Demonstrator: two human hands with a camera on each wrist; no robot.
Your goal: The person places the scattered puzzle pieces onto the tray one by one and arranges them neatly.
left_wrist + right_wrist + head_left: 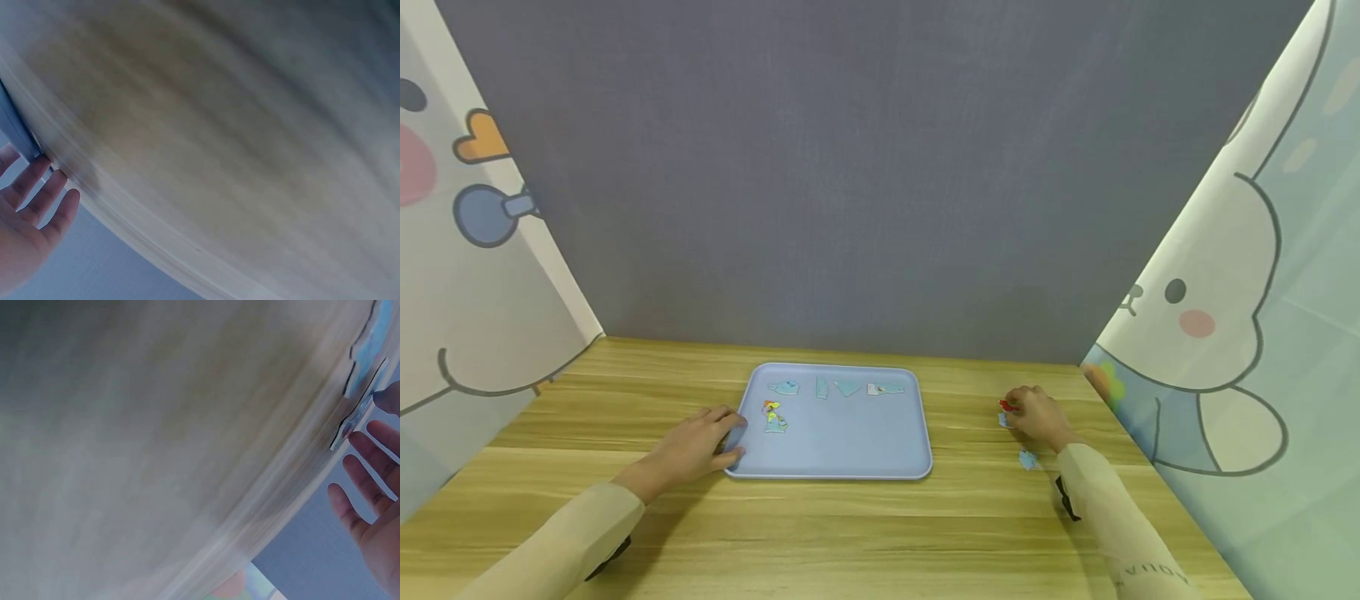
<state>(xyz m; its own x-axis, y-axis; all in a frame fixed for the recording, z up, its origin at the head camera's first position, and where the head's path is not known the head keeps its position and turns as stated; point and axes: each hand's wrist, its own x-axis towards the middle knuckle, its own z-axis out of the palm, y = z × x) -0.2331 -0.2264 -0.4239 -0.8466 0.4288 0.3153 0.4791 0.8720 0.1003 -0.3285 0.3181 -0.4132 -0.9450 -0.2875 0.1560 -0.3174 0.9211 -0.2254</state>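
My left hand [696, 442] rests at the left rim of a pale blue tray [850, 454], its fingers fairly straight and the thumb near the front corner. In the left wrist view its fingertips [59, 178] meet the tray's edge. Right of the tray, my right hand [1037, 414] pinches a red puzzle piece [1007, 406] between thumb and finger. The right wrist view shows that piece [358, 412] side-on, close over the table. A light blue piece [1003, 420] lies just beneath this hand, partly covered. Another light blue piece [1027, 459] lies nearer me.
Several light blue pieces stand in a row along the tray's far side, among them a triangular piece [848, 387]. A colourful cluster of pieces [773, 418] lies at the tray's left. A grey panel [850, 183] rises behind the wooden table [820, 533], with printed curtains [1210, 308] at both sides.
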